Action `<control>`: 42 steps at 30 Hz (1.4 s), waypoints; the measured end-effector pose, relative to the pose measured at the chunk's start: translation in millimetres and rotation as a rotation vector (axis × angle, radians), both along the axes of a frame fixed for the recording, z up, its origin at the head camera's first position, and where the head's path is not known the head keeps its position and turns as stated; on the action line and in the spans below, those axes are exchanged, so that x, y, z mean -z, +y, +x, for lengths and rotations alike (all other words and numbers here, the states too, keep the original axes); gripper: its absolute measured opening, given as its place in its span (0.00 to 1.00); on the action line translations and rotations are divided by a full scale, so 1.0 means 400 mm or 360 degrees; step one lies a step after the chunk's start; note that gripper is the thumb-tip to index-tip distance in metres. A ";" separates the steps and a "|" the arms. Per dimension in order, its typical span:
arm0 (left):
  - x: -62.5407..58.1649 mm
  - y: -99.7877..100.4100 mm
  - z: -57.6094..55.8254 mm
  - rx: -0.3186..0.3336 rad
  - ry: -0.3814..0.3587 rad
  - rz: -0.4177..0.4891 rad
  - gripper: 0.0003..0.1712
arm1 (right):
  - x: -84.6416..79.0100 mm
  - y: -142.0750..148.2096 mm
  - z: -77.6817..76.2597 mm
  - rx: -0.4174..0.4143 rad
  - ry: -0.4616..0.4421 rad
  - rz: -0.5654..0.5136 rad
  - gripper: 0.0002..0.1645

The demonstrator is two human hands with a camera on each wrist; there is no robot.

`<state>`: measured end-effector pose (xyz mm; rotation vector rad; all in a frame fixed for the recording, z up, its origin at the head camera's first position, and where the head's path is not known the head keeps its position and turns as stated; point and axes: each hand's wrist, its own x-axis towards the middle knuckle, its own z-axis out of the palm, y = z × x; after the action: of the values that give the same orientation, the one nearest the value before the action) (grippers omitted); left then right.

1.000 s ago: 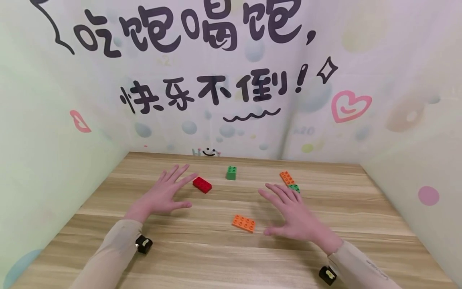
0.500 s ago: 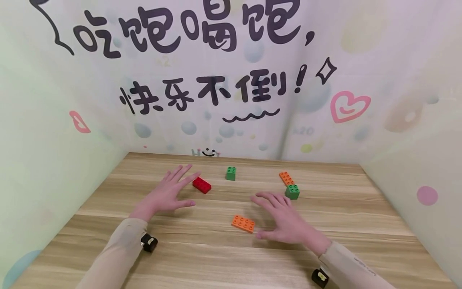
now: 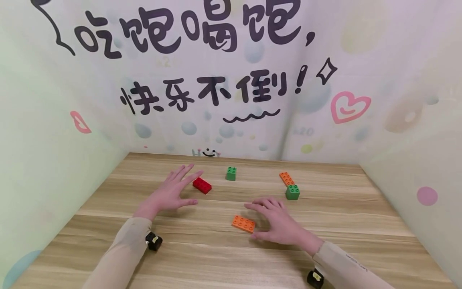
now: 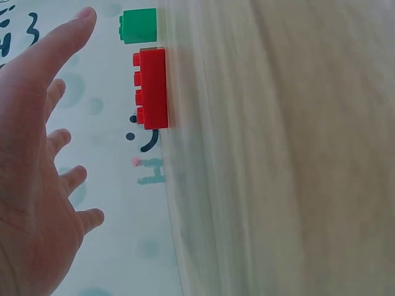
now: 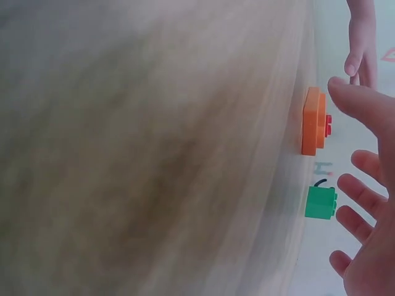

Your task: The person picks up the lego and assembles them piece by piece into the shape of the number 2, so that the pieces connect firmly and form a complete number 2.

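My left hand (image 3: 167, 194) hovers over the table with fingers spread, holding nothing, just left of a red toy brick (image 3: 202, 185). In the left wrist view that red brick (image 4: 154, 89) stands apart from the hand. My right hand (image 3: 279, 222) is held over the near orange flat brick (image 3: 243, 223), thumb and fingers parted at its right side. From the head view I cannot tell whether the thumb touches it. The right wrist view shows the orange flat brick (image 5: 311, 121) beyond the thumb, with nothing in the hand.
A green brick (image 3: 231, 174) stands near the back of the wooden table (image 3: 202, 257). At the right, another green brick (image 3: 292, 192) sits in front of a second orange flat brick (image 3: 286, 179). A printed cloth (image 3: 173, 138) hangs behind the table.
My right hand has moved left and nearer, from beside the right green brick to the near orange flat brick, uncovering the green one. My left hand has shifted slightly right. The bricks have stayed put.
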<state>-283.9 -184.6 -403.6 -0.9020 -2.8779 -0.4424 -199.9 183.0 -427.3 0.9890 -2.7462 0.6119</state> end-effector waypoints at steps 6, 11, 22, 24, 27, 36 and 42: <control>-0.001 0.010 -0.005 -0.0003 -0.0006 0.0021 0.53 | 0.006 -0.003 -0.002 0.0018 -0.0088 -0.0003 0.46; 0.003 0.019 -0.014 0.0013 0.0015 0.0074 0.53 | 0.006 -0.012 -0.002 0.0008 -0.0194 -0.0079 0.42; 0.002 0.041 -0.028 0.0052 0.0015 0.0139 0.53 | 0.013 -0.021 -0.009 -0.0002 -0.0416 -0.0226 0.31; 0.003 0.045 -0.030 0.0049 0.0010 0.0143 0.53 | 0.016 -0.022 -0.010 -0.0009 -0.0442 -0.0233 0.29; 0.005 0.051 -0.032 0.0039 0.0001 0.0153 0.53 | 0.020 -0.023 -0.010 -0.0007 -0.0472 -0.0236 0.25; 0.000 0.073 -0.042 0.0020 -0.0046 0.0182 0.52 | 0.027 -0.012 -0.016 -0.0010 -0.0551 -0.0256 0.23; -0.012 0.097 -0.063 0.0014 -0.0058 0.0225 0.50 | 0.035 0.000 -0.031 -0.0061 -0.0634 -0.0322 0.22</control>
<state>-309.1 -145.9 -398.9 -0.8927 -2.8327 -0.6601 -212.1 182.8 -441.4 0.9618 -2.9166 1.1820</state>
